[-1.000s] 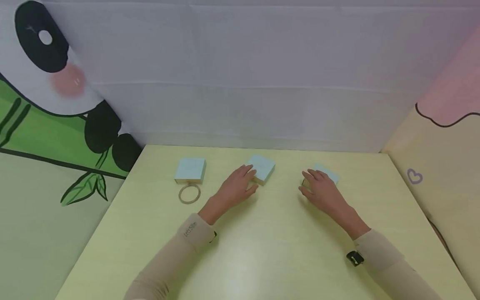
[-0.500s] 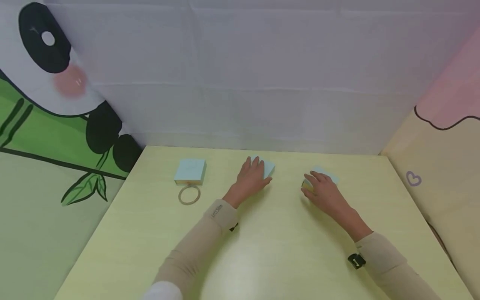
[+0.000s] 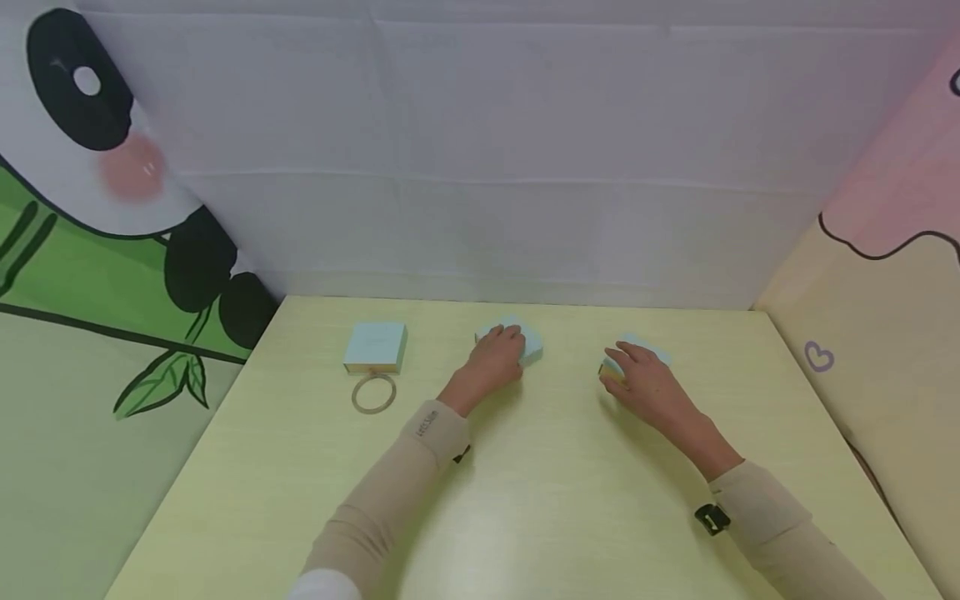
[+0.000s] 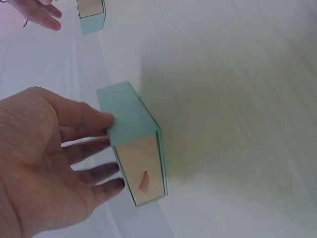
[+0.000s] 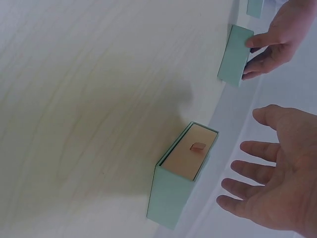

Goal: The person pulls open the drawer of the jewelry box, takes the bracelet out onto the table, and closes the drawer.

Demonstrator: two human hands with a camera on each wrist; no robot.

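Note:
My left hand is at the middle pale-blue drawer box. In the left wrist view the thumb touches the edge of this box and the fingers lie along its upper face. Its tan drawer end, with a small pull tab, faces the camera. My right hand hovers by the right-hand box, fingers spread and apart from it in the right wrist view. That box shows a tan drawer with a tab. The hand hides part of it in the head view.
A third pale-blue box lies at the left of the table. In front of it is a thin bangle-like ring. A white wall sheet rises behind the table's back edge.
My left hand first moved right onto the middle box, then its fingers drew in and the box turned clockwise, its drawer end now facing left. My right hand has hardly moved.

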